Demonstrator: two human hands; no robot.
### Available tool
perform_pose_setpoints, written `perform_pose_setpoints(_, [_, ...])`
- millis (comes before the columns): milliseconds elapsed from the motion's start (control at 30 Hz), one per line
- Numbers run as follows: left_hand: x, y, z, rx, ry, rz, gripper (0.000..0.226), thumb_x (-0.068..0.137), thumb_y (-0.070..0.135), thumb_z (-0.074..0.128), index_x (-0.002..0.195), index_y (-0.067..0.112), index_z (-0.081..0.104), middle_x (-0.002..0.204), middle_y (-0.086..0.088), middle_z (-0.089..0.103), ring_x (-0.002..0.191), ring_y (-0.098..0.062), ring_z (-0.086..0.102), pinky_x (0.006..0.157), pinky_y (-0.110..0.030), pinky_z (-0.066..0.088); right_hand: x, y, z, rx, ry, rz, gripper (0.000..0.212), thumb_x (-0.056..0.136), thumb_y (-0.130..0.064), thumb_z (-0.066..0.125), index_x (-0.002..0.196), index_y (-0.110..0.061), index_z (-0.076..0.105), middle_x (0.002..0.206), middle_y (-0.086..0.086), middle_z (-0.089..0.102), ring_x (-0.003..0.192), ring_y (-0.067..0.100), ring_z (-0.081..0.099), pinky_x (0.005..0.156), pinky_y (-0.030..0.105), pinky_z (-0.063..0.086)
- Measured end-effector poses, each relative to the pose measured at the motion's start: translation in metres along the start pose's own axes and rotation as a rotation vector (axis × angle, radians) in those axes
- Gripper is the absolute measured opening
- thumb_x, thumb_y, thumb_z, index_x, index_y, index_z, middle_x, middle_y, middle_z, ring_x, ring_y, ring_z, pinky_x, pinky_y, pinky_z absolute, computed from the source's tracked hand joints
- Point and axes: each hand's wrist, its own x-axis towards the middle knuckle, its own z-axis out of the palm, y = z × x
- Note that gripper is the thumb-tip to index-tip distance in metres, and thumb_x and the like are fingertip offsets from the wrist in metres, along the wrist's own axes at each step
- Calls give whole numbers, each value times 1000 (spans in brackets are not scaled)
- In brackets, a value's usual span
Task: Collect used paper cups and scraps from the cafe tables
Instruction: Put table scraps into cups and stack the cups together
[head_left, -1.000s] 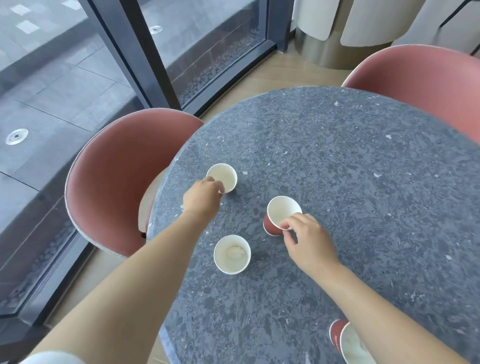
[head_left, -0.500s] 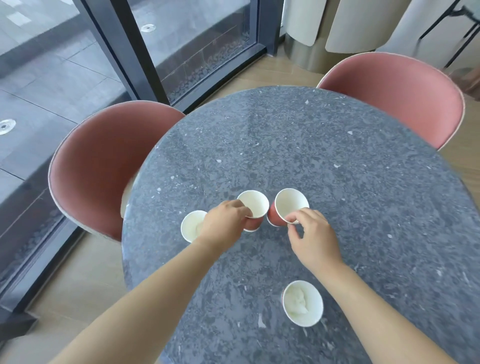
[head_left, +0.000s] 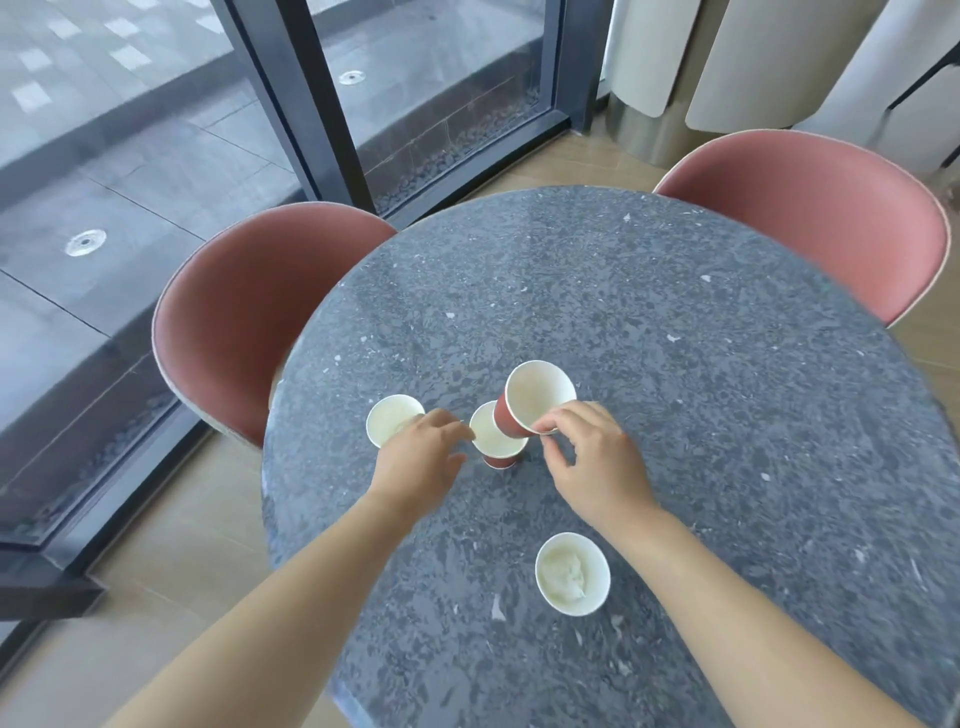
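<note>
On the round grey stone table (head_left: 675, 364) stand three paper cups, and a fourth is lifted. My right hand (head_left: 587, 462) pinches the rim of a red cup (head_left: 537, 397), which is tilted in the air over the middle red cup (head_left: 493, 441). My left hand (head_left: 421, 457) reaches to that middle cup with fairly straight fingers, its fingertips at the left rim. A white-lined cup (head_left: 392, 421) stands just left of my left hand. Nearer me, another cup (head_left: 571, 574) holds a crumpled white scrap.
Two pink shell chairs flank the table, one at the left (head_left: 249, 312) and one at the far right (head_left: 810, 208). Dark-framed glass doors (head_left: 322, 104) rise behind. Small pale scraps (head_left: 497, 608) lie on the table near its front.
My right hand has lifted its red cup and tilted it over the middle cup. My left hand has loosened from the middle cup's rim. The view has shifted back.
</note>
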Motion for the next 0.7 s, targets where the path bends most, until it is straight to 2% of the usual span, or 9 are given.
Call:
perform_pose_setpoints(67, [-7, -7, -5, -9, 25, -57, 25, 88, 27, 57, 112, 33, 59, 121, 11, 53, 115, -14, 48, 72, -27, 42, 2, -2, 10, 11, -46, -12, 16, 74, 4, 63, 79, -11, 65, 82, 0, 66, 83, 23, 57, 68, 22, 40])
perform_pose_setpoints(167, [-14, -17, -10, 9, 30, -115, 24, 88, 28, 56, 112, 33, 57, 120, 10, 54, 114, -14, 48, 70, -30, 46, 4, -1, 28, 8, -145, -26, 13, 77, 2, 60, 81, -10, 65, 84, 2, 66, 87, 25, 57, 67, 32, 48])
perform_pose_setpoints(333, [-17, -31, -8, 4, 9, -160, 29, 88, 27, 57, 117, 30, 56, 122, 7, 55, 113, -18, 49, 77, -38, 52, 1, 11, 53, -81, -263, 6, 12, 83, -3, 56, 86, -9, 67, 89, 4, 68, 92, 27, 56, 64, 28, 38])
perform_pose_setpoints(467, [-12, -39, -2, 14, -16, -173, 33, 89, 25, 56, 121, 28, 53, 123, 6, 57, 114, -19, 50, 77, -36, 51, 2, 17, 63, -123, -311, 34, 12, 86, -10, 57, 90, -11, 68, 93, 3, 69, 93, 26, 56, 69, 31, 40])
perform_pose_setpoints(700, [4, -48, 7, 92, -33, -140, 42, 88, 5, 45, 118, 32, 53, 117, 7, 60, 97, -24, 59, 58, -29, 39, 8, 19, 71, -110, -329, 75, 13, 87, -14, 59, 94, -13, 69, 94, 2, 69, 96, 24, 55, 72, 31, 41])
